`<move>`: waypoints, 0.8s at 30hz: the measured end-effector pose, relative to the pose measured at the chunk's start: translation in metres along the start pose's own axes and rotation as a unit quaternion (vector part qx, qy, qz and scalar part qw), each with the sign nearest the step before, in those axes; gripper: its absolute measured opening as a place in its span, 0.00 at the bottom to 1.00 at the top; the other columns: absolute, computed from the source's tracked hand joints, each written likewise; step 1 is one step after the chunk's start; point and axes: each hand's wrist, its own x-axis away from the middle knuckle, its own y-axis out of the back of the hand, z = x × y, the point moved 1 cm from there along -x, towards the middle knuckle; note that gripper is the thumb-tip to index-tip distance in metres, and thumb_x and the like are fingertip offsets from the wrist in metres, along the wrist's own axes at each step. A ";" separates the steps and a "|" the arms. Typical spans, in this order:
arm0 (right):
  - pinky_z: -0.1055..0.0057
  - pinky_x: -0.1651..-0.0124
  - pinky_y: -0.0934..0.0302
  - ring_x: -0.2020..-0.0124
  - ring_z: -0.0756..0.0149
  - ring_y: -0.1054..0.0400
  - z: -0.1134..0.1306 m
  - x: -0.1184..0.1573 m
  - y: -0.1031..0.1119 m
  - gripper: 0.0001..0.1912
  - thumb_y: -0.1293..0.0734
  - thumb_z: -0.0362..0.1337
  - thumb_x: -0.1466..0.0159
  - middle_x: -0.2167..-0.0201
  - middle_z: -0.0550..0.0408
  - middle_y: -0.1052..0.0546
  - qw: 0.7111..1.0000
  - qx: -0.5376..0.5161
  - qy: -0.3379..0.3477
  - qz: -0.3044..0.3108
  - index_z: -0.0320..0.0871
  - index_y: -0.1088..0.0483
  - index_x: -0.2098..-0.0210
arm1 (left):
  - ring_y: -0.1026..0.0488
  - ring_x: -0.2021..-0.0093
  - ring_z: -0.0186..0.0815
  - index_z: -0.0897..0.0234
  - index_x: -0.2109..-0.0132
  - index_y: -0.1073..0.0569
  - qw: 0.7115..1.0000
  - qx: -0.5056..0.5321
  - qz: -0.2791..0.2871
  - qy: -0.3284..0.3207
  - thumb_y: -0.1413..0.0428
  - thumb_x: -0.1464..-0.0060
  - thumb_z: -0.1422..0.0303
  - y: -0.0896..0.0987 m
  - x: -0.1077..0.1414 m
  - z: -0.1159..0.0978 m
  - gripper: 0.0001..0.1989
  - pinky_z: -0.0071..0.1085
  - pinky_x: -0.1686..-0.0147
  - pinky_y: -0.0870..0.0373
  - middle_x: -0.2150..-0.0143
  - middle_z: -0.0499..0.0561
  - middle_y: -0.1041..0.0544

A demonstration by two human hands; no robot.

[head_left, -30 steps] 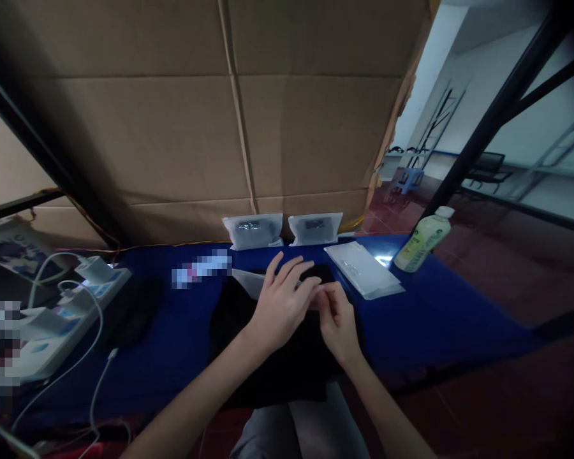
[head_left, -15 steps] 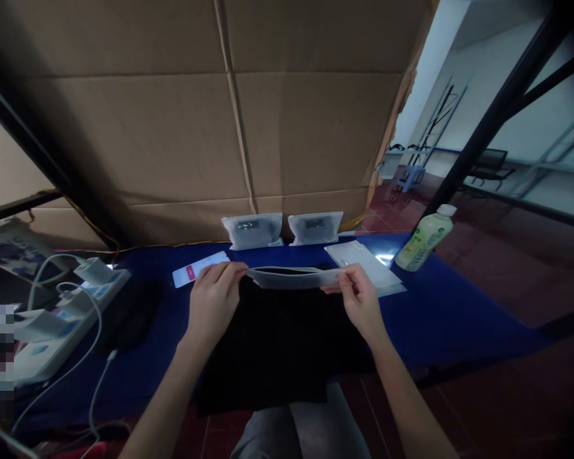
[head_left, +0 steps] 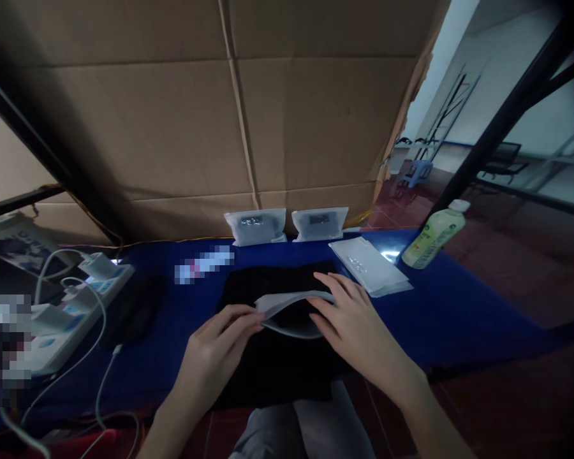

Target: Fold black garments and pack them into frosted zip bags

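A frosted white zip bag (head_left: 280,301) is held over a black cloth (head_left: 277,376), its mouth gaping with dark space inside. My left hand (head_left: 220,347) pinches the bag's left corner between thumb and fingers. At the other end, my right hand (head_left: 363,319) grips the right side with fingers apart around the opening; the palm and fingers hide that corner. The black cloth lies on the blue tabletop under both hands and hangs over the front edge.
Two filled frosted bags (head_left: 256,229) (head_left: 320,226) lean against the cardboard (head_left: 172,140) behind. Flat bags (head_left: 370,268) lie right, beside a drink bottle (head_left: 435,234). A phone (head_left: 205,264), power strip (head_left: 52,344) with cables, and black pouch (head_left: 132,309) are left.
The bag has come closer to me, and its mouth has spread from a narrow slit to a wide gap. My right hand has shifted from pinching the corner to reaching over the opening.
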 end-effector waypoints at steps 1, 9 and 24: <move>0.44 0.50 0.34 0.40 0.42 0.40 0.001 0.000 -0.007 0.09 0.34 0.35 0.38 0.42 0.42 0.32 1.000 0.018 0.005 0.007 0.44 0.26 0.57 | 0.23 0.61 0.34 0.54 0.55 0.25 1.000 0.007 0.016 -0.008 0.47 0.38 0.70 0.000 0.001 -0.002 0.08 0.31 0.62 0.24 0.56 0.50 0.23; 0.55 0.64 0.31 0.61 0.49 0.29 0.022 0.027 -0.073 0.13 0.38 0.19 0.45 0.60 0.36 0.23 0.990 0.114 -0.071 -0.040 0.41 0.26 0.70 | 0.28 0.48 0.42 0.51 0.59 0.22 0.990 0.074 0.117 -0.011 0.44 0.41 0.67 0.000 -0.006 -0.011 0.07 0.41 0.53 0.25 0.48 0.52 0.25; 0.49 0.41 0.37 0.39 0.54 0.37 -0.007 0.027 -0.038 0.18 0.41 0.25 0.37 0.43 0.44 0.28 0.980 -0.058 0.084 -0.170 0.45 0.28 0.53 | 0.27 0.75 0.36 0.59 0.73 0.32 0.931 0.072 0.193 0.301 0.57 0.37 0.54 -0.027 -0.022 0.019 0.21 0.28 0.76 0.40 0.76 0.47 0.26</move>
